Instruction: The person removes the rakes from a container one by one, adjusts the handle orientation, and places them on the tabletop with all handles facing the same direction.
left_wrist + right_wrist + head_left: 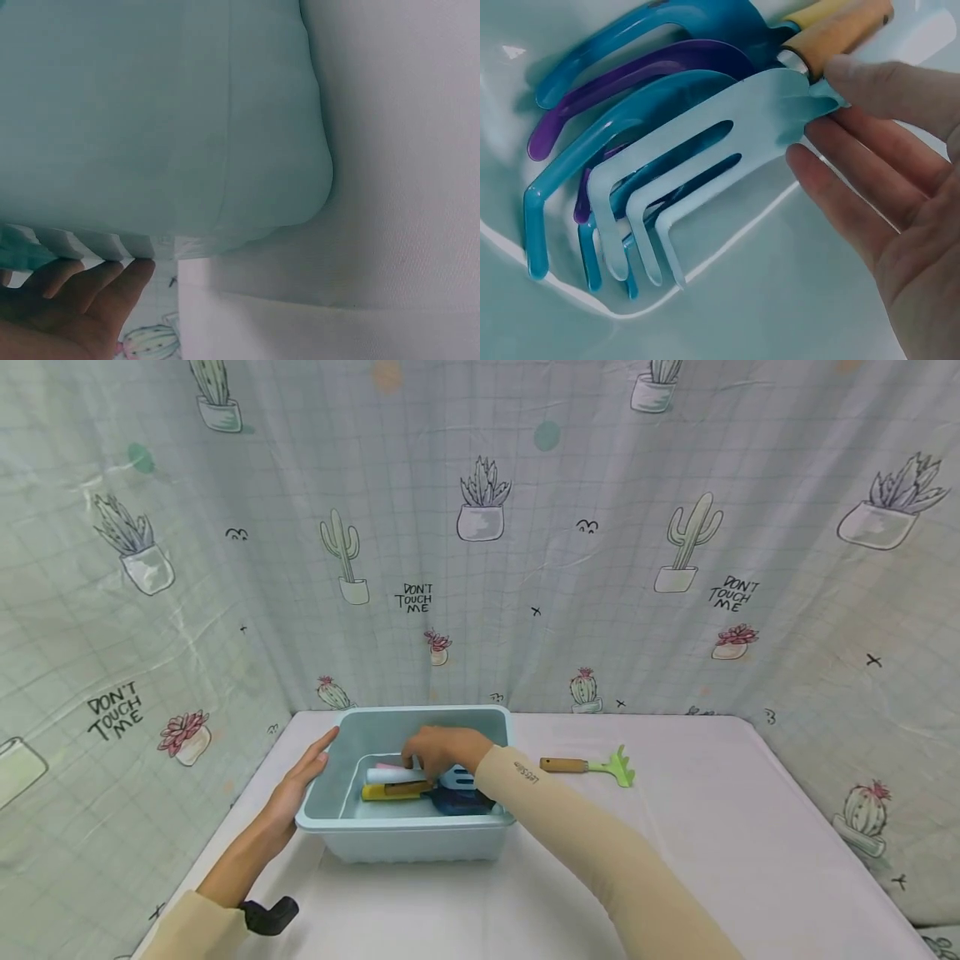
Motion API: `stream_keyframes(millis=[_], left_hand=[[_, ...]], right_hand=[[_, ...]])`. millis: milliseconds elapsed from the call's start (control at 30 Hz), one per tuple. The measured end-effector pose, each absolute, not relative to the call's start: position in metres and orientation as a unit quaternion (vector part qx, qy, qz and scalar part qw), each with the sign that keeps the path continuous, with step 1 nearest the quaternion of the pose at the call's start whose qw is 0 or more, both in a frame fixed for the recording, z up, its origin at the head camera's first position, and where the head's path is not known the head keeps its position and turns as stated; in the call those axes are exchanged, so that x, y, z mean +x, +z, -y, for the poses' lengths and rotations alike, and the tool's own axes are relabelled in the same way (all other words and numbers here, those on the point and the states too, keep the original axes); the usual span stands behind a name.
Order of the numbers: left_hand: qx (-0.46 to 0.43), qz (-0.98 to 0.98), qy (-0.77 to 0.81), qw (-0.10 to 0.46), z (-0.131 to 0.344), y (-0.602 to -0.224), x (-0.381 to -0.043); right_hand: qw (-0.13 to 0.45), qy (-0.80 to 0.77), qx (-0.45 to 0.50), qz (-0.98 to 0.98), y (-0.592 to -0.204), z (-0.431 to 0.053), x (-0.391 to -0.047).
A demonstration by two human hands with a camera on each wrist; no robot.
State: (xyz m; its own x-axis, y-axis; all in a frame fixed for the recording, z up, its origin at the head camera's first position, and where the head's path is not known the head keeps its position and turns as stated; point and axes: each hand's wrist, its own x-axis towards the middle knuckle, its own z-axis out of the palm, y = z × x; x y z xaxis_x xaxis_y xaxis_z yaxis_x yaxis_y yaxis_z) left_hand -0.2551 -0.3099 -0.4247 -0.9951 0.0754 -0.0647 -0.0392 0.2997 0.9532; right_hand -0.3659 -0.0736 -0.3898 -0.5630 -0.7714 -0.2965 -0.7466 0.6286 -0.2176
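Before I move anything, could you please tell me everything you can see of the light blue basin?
The basin is light blue, roughly rectangular with rounded corners, sloping walls and an outward lip; its smooth surface looks like plastic. It stands upright and open-topped on the white table, with garden tools lying inside. The left hand rests against its left side. Whether the right sleeve touches the rim, I cannot tell.

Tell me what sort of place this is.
Probably a small staged workspace rather than a lived-in room: a white table with cactus-print sheeting hung on three sides, and a light-blue bin of small rakes.
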Motion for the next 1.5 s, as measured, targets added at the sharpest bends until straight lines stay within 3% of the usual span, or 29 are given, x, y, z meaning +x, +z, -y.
stream_keyframes(millis=[833,1500], left_hand=[[0.013,-0.799,0.598,0.061,0.309,-0.418,-0.256],[0.007,-0.798,0.6,0.059,0.31,-0.421,-0.254]], right_hand=[[0.138,-0.005,-0.447,-0.884,-0.379,0.07,-0.365],[0.103,-0.046,-0.49,-0.864,-0.331,0.052,-0.362]])
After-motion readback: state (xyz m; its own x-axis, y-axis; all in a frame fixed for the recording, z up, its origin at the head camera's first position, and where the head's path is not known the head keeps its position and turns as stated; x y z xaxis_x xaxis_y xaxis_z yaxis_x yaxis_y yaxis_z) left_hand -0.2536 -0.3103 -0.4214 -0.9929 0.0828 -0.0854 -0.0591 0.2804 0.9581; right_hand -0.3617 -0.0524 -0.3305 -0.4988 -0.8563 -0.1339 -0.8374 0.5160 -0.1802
